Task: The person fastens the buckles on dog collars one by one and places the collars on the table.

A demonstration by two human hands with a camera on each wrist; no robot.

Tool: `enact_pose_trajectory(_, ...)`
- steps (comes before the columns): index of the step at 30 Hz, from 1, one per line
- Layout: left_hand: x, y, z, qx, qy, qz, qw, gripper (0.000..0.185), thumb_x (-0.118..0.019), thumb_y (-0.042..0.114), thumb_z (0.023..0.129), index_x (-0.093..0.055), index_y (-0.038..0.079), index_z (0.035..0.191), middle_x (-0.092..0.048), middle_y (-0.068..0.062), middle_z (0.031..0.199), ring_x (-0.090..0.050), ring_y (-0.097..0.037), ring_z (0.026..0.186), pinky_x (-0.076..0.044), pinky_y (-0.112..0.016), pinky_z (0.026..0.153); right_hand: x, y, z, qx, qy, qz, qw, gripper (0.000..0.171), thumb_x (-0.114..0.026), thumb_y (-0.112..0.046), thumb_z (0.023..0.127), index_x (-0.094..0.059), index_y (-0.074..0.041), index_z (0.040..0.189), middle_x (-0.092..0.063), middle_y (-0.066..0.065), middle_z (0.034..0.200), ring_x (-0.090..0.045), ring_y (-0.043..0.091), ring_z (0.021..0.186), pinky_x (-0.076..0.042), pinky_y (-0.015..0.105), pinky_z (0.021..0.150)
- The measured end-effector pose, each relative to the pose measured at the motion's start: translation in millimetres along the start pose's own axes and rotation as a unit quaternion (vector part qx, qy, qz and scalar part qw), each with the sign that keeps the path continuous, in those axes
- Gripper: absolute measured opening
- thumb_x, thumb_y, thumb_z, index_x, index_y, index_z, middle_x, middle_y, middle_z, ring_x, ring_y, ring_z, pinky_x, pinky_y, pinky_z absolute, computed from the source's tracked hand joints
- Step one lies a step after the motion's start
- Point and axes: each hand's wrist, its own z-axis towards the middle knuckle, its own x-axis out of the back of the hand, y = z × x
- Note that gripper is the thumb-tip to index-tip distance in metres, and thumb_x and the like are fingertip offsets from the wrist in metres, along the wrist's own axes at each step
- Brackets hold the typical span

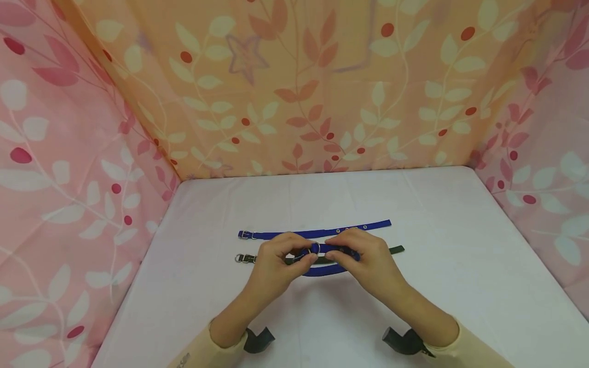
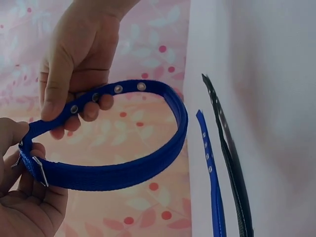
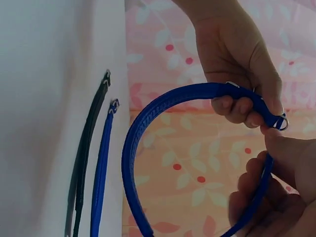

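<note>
A blue collar (image 2: 113, 175) hangs in a loop between both hands, above the table. My left hand (image 1: 273, 263) holds its buckle end, fingers and thumb around the strap near a metal ring (image 3: 283, 123) and a metal loop (image 2: 41, 171). With thumb and fingers my right hand (image 1: 370, 258) pinches the other end, where metal eyelets (image 2: 118, 89) run along the strap. The strap's tip lies at the left fingertips, by the ring; the fingers partly hide how it passes through there.
On the white table (image 1: 405, 204) a second blue collar (image 1: 317, 234) lies stretched out beyond the hands. A dark green collar (image 1: 397, 249) lies nearer, partly covered by the hands in the head view. Leaf-patterned cloth (image 1: 294, 102) walls the back and sides.
</note>
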Motion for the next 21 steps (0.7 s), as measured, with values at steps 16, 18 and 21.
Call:
enact_pose_trajectory(16,3.0,-1.1,-0.1,0.040,0.004,-0.073,0.9966,0.016,-0.080,0.016,0.091,-0.078,0.017,0.107,-0.071,0.005,0.101,-0.067,-0.017,0.088,-0.061,-0.028,0.075,6.0,5.1,3.4,-0.045,-0.053,0.131,0.989,0.021,-0.076,-0.010,0.093,-0.073,-0.019,0.112,-0.067,-0.007,0.109,-0.064,0.017,0.098,-0.058,0.022,0.082)
enact_pose_trajectory(18,2.1,-1.1,-0.2,0.038,-0.001,-0.074,0.9965,0.016,-0.080,0.017,0.091,-0.078,0.016,0.106,-0.072,0.005,0.102,-0.068,-0.017,0.088,-0.062,-0.029,0.075,6.3,5.2,3.7,-0.052,-0.048,0.145,0.987,0.022,-0.077,-0.011,0.092,-0.075,-0.021,0.112,-0.069,-0.007,0.109,-0.065,0.019,0.099,-0.058,0.022,0.081)
enact_pose_trajectory(21,1.2,-0.5,0.0,0.031,-0.003,-0.068,0.9972,0.016,-0.081,0.019,0.091,-0.078,0.017,0.106,-0.072,0.005,0.101,-0.068,-0.016,0.086,-0.062,-0.030,0.074,6.1,4.9,3.4,-0.060,-0.050,0.151,0.985,0.021,-0.077,-0.012,0.093,-0.073,-0.020,0.113,-0.068,-0.006,0.110,-0.063,0.019,0.100,-0.057,0.020,0.083)
